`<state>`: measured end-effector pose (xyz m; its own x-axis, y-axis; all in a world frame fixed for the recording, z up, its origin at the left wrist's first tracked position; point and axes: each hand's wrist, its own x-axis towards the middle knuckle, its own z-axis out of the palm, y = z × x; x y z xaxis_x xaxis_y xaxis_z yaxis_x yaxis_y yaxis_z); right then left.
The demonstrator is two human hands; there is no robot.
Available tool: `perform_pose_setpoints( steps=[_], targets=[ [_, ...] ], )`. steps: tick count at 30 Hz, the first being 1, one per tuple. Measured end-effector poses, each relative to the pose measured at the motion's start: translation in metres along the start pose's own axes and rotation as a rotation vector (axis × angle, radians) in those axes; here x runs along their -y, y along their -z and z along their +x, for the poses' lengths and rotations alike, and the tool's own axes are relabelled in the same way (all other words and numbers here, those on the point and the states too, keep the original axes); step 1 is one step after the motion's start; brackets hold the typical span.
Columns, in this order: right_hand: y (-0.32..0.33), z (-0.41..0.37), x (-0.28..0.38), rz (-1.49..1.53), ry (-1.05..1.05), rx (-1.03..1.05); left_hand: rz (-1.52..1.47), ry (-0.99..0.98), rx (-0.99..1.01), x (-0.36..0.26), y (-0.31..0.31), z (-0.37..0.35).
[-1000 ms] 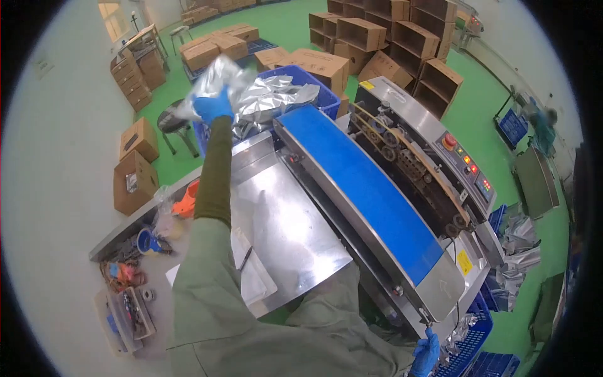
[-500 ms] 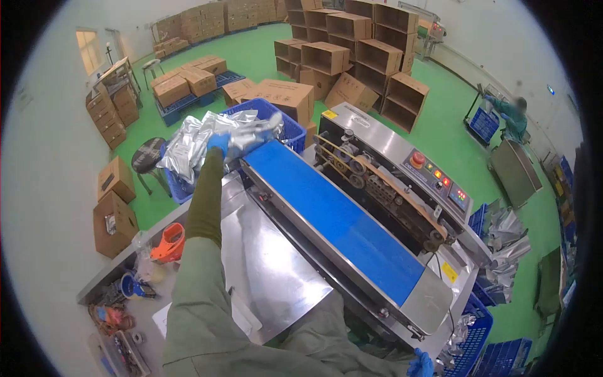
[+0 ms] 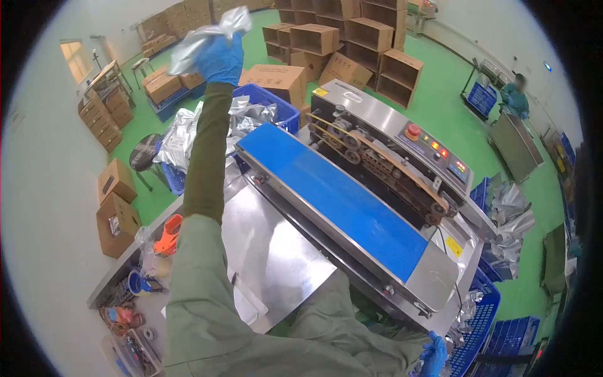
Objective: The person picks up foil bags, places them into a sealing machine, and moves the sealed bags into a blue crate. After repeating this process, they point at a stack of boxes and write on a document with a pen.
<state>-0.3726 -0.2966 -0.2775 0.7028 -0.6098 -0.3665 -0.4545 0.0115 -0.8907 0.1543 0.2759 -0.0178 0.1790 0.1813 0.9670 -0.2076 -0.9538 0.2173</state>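
Clasping foil pouch (image 3: 190,51): left grip (image 3: 220,60), curled tight | blue basket (image 3: 287,120): silver bags (image 3: 254,114) | right grip (image 3: 433,355): can't tell

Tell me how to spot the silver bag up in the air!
Find the long blue belt, then the blue basket at its far end. Higher in the picture, the blue-gloved left hand holds up the silver bag. Unlike the heaped bags in the basket, it is off the pile.
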Motion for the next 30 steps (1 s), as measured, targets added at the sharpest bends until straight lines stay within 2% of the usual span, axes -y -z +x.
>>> perform_pose_setpoints(
  steps=[1,2,3,4,5,6,7,9,10,11,13,15,16,17,22,23,25,27,28,30],
  targets=[
    [0.003,-0.004,-0.006,-0.018,0.036,-0.047,-0.042,-0.045,0.114,0.027,-0.028,-0.011],
    [0.009,-0.007,-0.012,-0.009,0.032,-0.057,-0.195,0.069,0.231,0.069,-0.066,-0.036],
    [0.017,-0.010,-0.019,-0.156,0.201,-0.096,-0.351,0.180,0.349,0.112,-0.098,-0.066],
    [0.025,-0.015,-0.026,-0.305,0.364,-0.139,-0.320,0.261,0.529,0.128,-0.098,-0.094],
    [0.029,-0.028,-0.009,-0.006,-0.067,-0.136,-0.271,0.331,0.714,0.106,-0.070,-0.107],
    [0.043,-0.028,-0.027,0.012,-0.081,-0.159,-0.119,0.504,0.756,0.079,-0.043,-0.119],
    [0.061,-0.019,-0.056,0.075,-0.033,-0.165,-0.152,0.574,0.699,0.089,-0.047,-0.141],
    [0.085,0.009,-0.119,0.317,0.009,-0.151,-0.327,0.054,0.683,0.084,-0.027,-0.177],
    [0.094,0.007,-0.143,0.506,0.012,-0.168,-0.241,0.203,0.781,0.062,-0.013,-0.197],
    [0.079,-0.013,-0.092,0.415,-0.074,-0.116,-0.128,0.334,0.870,0.028,0.016,-0.220],
    [0.073,-0.029,-0.068,0.270,-0.038,-0.287,0.187,0.469,1.085,-0.048,0.080,-0.266],
    [0.079,-0.042,-0.058,0.075,-0.036,-0.439,-0.175,0.523,1.214,-0.045,0.094,-0.265],
    [0.093,-0.030,-0.112,0.153,-0.105,-0.495,-0.278,0.558,1.250,-0.058,0.099,-0.263],
    [0.095,-0.035,-0.114,0.395,-0.142,-0.544,-0.327,0.565,1.287,-0.075,0.107,-0.261],
    [0.143,-0.006,-0.205,0.592,-0.291,-0.631,-0.363,0.405,1.319,-0.169,0.150,-0.238],
    [0.157,0.009,-0.222,0.605,-0.288,-0.628,-0.363,0.368,1.314,-0.187,0.156,-0.235],
    [0.191,0.044,-0.250,0.625,-0.150,-0.682,-0.368,0.309,1.311,-0.216,0.161,-0.226],
    [0.226,0.083,-0.259,0.859,-0.148,-0.778,-0.366,0.266,1.298,-0.241,0.165,-0.218],
    [0.246,0.104,-0.274,0.869,-0.145,-0.775,-0.359,0.246,1.304,-0.254,0.167,-0.216],
    [0.284,0.154,-0.319,1.073,-0.236,-0.751,-0.336,0.220,1.297,-0.270,0.171,-0.207]
  ],
)
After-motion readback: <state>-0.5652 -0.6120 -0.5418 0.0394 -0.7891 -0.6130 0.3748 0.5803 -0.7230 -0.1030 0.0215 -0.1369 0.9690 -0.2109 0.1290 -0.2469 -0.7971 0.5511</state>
